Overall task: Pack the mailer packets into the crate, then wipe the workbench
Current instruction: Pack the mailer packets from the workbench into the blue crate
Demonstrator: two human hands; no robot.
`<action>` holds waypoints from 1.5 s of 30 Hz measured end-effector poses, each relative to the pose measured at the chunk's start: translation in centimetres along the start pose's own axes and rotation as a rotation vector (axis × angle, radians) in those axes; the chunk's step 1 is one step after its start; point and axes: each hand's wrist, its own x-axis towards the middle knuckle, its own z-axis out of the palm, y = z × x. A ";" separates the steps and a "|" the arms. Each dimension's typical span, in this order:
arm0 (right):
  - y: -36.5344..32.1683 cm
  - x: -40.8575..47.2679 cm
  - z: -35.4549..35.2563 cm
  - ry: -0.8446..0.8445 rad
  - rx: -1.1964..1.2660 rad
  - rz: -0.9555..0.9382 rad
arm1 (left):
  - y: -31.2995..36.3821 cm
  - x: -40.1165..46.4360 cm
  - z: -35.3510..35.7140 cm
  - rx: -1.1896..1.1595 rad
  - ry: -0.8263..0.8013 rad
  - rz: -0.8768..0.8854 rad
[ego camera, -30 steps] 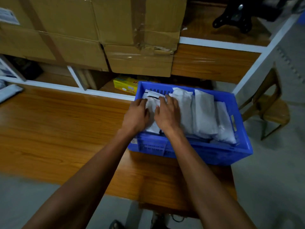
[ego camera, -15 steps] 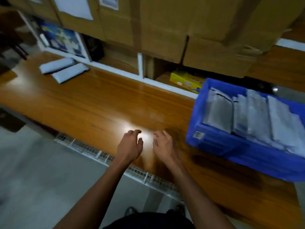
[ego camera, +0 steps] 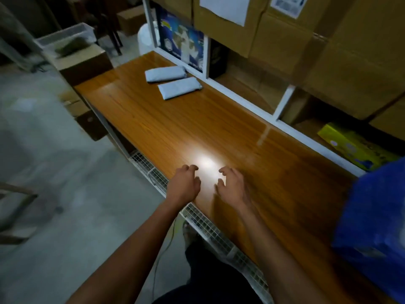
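Hovering over the bench, our left hand and right hand hang loosely curled and hold nothing. Two mailer packets lie side by side well ahead of both hands and to the left, while the crate sits off to our right. We judge them light, soft and slick, so we should grip each across its padded middle.

Large brown cardboard boxes stacked on white-framed shelving; yellow printed carton on lower shelf at right. Clear plastic tub atop brown cardboard box on floor at left, blurred.
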 end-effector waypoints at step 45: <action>-12.5 49.0 9.6 -0.033 -0.377 -0.002 | -17.2 52.7 -10.2 0.336 -0.027 0.074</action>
